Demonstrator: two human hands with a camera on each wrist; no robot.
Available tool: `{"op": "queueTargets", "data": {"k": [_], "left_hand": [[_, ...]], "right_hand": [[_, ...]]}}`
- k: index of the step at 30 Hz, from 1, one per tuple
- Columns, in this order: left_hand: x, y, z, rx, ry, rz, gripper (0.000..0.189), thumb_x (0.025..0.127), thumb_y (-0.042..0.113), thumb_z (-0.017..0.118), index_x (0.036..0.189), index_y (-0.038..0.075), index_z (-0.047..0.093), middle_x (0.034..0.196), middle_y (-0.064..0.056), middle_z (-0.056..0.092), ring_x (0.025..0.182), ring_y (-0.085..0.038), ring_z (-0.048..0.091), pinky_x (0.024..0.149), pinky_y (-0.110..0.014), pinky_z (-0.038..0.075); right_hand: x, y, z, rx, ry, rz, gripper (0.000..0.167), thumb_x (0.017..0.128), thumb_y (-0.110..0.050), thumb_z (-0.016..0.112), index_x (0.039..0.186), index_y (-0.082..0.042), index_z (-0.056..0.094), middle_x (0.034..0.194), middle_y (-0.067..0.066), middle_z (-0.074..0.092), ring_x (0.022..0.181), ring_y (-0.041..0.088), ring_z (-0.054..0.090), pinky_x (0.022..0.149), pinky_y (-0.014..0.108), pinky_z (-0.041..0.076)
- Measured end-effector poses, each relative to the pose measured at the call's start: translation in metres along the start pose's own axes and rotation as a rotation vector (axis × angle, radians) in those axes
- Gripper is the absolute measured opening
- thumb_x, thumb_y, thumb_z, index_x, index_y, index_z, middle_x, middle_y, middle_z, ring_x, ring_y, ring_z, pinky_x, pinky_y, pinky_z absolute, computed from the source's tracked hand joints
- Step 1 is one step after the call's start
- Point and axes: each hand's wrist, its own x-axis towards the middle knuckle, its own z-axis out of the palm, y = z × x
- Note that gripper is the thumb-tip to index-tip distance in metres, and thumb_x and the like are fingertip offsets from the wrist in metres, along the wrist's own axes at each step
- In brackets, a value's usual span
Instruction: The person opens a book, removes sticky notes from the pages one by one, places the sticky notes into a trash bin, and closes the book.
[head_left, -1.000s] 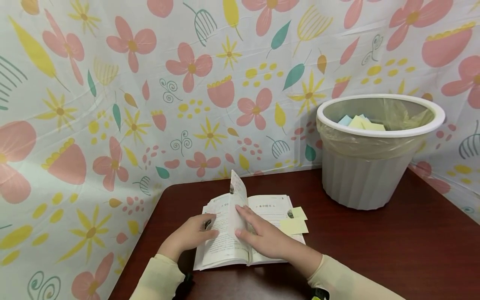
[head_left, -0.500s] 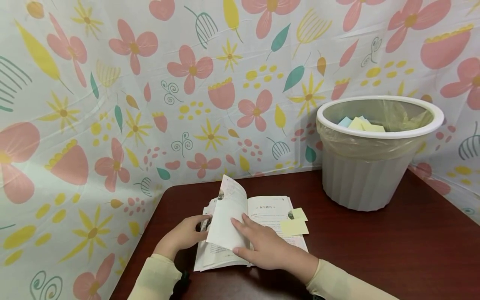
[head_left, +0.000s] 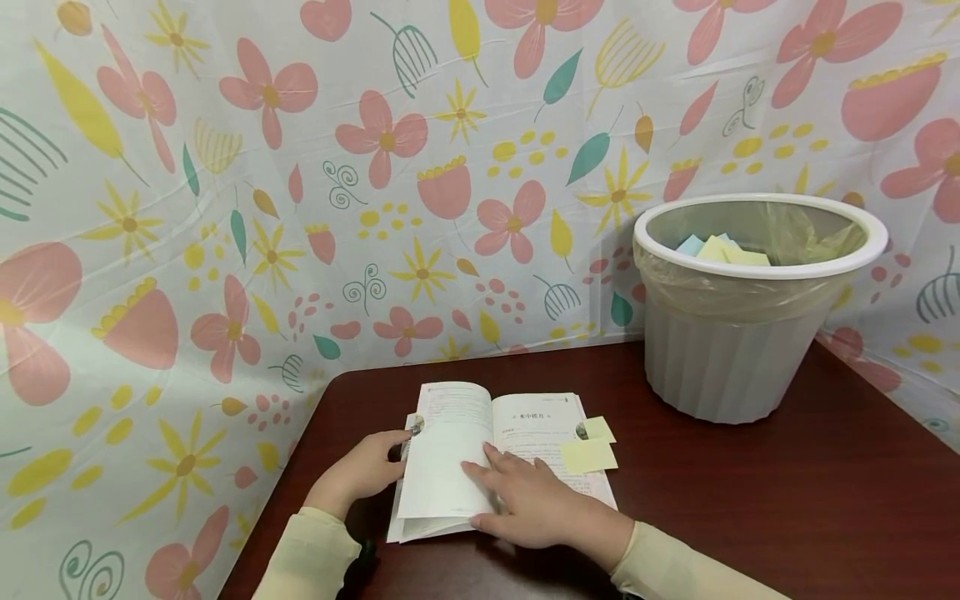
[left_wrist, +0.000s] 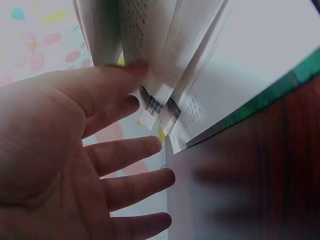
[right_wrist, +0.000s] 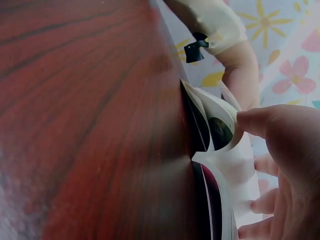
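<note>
An open book (head_left: 446, 446) with printed pages lies on the dark table. At its left edge is my left hand (head_left: 362, 471); in the left wrist view the thumb is at the pages' edge and the other fingers (left_wrist: 142, 185) stretch out straight, apart from the paper. My right hand (head_left: 534, 504) lies over the inner fold with its fingers spread, fingertips on the left-hand page. The right wrist view shows the right thumb (right_wrist: 255, 121) at the book's lower edge. Two yellow sticky notes (head_left: 588, 456) stick out from the right page's edge.
A grey wastebasket (head_left: 720, 358) with a white rim and clear liner stands at the table's back right. Inside it lie several yellow and blue paper slips (head_left: 723, 249). A flowered cloth (head_left: 517, 292) hangs behind the wooden table (head_left: 750, 500).
A raised page has swung over to the left and now lies down on the left side. My right hand moved slightly with it; my left hand shifted a little left.
</note>
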Motion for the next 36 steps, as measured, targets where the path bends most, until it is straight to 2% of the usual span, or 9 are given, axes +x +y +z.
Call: {"op": "queueTargets", "data": {"k": [8, 14, 18, 20, 22, 26, 29, 36], "left_hand": [[-0.001, -0.001, -0.003, 0.018, 0.001, 0.006, 0.046, 0.099, 0.014, 0.064, 0.144, 0.010, 0.060, 0.146, -0.012, 0.060, 0.127, -0.026, 0.059, 0.104, -0.052, 0.051], [0.000, 0.000, -0.002, 0.007, -0.004, -0.022, 0.044, 0.100, 0.019, 0.064, 0.143, 0.009, 0.061, 0.146, -0.015, 0.059, 0.136, -0.033, 0.056, 0.109, -0.059, 0.047], [0.000, 0.001, 0.000, -0.003, 0.003, -0.021, 0.042, 0.100, 0.019, 0.064, 0.140, 0.008, 0.063, 0.143, -0.015, 0.062, 0.133, -0.033, 0.058, 0.108, -0.057, 0.049], [0.000, 0.002, 0.000, -0.002, 0.004, -0.015, 0.041, 0.100, 0.019, 0.063, 0.139, 0.008, 0.065, 0.139, -0.013, 0.065, 0.123, -0.028, 0.063, 0.102, -0.052, 0.053], [0.000, 0.002, 0.001, -0.003, 0.005, -0.006, 0.040, 0.099, 0.019, 0.063, 0.138, 0.008, 0.066, 0.131, -0.010, 0.068, 0.107, -0.021, 0.064, 0.091, -0.044, 0.056], [0.000, 0.004, 0.003, -0.035, -0.009, 0.018, 0.042, 0.098, 0.019, 0.067, 0.138, 0.009, 0.066, 0.105, -0.005, 0.067, 0.079, -0.016, 0.055, 0.067, -0.031, 0.046], [0.001, 0.004, 0.005, -0.059, -0.016, 0.032, 0.044, 0.097, 0.021, 0.069, 0.140, 0.010, 0.065, 0.095, -0.003, 0.063, 0.073, -0.015, 0.053, 0.060, -0.029, 0.044], [0.003, 0.005, 0.008, -0.054, -0.008, 0.057, 0.042, 0.099, 0.027, 0.068, 0.138, 0.013, 0.066, 0.104, -0.002, 0.066, 0.083, -0.014, 0.056, 0.067, -0.029, 0.049]], "right_hand": [[0.001, 0.004, 0.001, 0.046, -0.037, 0.028, 0.069, 0.095, -0.061, 0.062, 0.157, -0.039, 0.042, 0.169, 0.017, 0.029, 0.151, 0.044, 0.037, 0.100, 0.088, 0.027], [0.002, 0.006, 0.001, 0.052, -0.060, 0.033, 0.066, 0.095, -0.061, 0.062, 0.155, -0.043, 0.043, 0.170, 0.014, 0.026, 0.153, 0.042, 0.034, 0.100, 0.089, 0.026], [0.001, 0.006, 0.001, 0.048, -0.067, 0.027, 0.063, 0.095, -0.060, 0.063, 0.153, -0.045, 0.045, 0.170, 0.014, 0.027, 0.153, 0.043, 0.034, 0.100, 0.089, 0.026], [0.001, 0.006, 0.000, 0.047, -0.074, 0.023, 0.062, 0.095, -0.060, 0.063, 0.153, -0.045, 0.046, 0.170, 0.015, 0.027, 0.152, 0.045, 0.034, 0.099, 0.089, 0.026], [0.001, 0.006, -0.001, 0.050, -0.082, 0.019, 0.062, 0.095, -0.060, 0.063, 0.152, -0.046, 0.047, 0.170, 0.015, 0.027, 0.152, 0.046, 0.034, 0.099, 0.090, 0.026], [0.002, 0.006, -0.003, 0.063, -0.095, 0.015, 0.062, 0.095, -0.060, 0.063, 0.153, -0.046, 0.046, 0.170, 0.015, 0.027, 0.152, 0.047, 0.033, 0.099, 0.090, 0.026], [0.003, 0.007, -0.003, 0.069, -0.102, 0.012, 0.062, 0.095, -0.059, 0.063, 0.153, -0.047, 0.045, 0.170, 0.015, 0.027, 0.152, 0.047, 0.032, 0.099, 0.090, 0.025], [0.004, 0.011, -0.003, 0.098, -0.093, -0.001, 0.060, 0.096, -0.055, 0.065, 0.152, -0.046, 0.047, 0.169, 0.017, 0.029, 0.153, 0.046, 0.032, 0.100, 0.090, 0.023]]}}
